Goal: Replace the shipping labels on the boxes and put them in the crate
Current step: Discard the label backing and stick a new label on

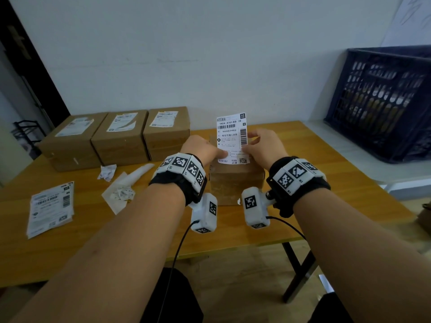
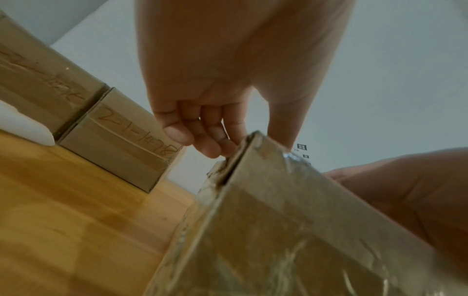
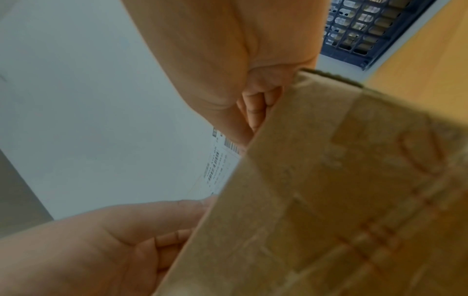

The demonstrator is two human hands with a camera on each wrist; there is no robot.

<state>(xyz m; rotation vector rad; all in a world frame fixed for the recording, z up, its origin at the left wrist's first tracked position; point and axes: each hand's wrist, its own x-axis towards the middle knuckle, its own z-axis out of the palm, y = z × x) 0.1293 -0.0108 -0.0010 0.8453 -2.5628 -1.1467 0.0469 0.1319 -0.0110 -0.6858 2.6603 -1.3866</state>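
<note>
A fresh label [image 1: 231, 136] is held over the box [image 1: 235, 183] that stands on the table [image 1: 326, 183], with its lower edge laid on the box top and the rest tilted up off the card, presumably so that it can be squared up before being smoothed flat. The left hand [image 1: 203, 148] is pressed on the lower left part, thumb on the paper; the right hand [image 1: 263, 148] is pinched on the right edge. Three boxes [image 1: 121, 138] are lined up along the wall, apparently waiting, each with a label on top. A stack of labels [image 1: 50, 208] is kept at the left, and torn scraps [image 1: 121, 192] lie between it and the hands. The crate [image 1: 382, 101] is set on a ledge well to the right; brown shapes show through its lattice, but what is inside cannot be told.
</note>
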